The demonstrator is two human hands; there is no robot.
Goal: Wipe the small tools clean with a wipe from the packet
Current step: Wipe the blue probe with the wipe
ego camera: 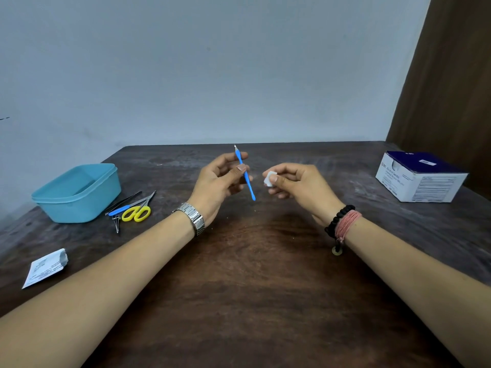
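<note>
Wiping stage, single tool in hand. My left hand is closed around the blue-handled pick, thumb and fingers pinching its mid-shaft, metal tip up and away from me, lower end hanging free. My right hand is pinched shut on the folded white wipe, just beside the shaft but apart from it. I judge the good stroke to be: wrap the wipe around the shaft, draw it toward the tip, rotate the tool between passes. The remaining tools lie beside the teal tub on the table; the opened packet lies near my left forearm.
</note>
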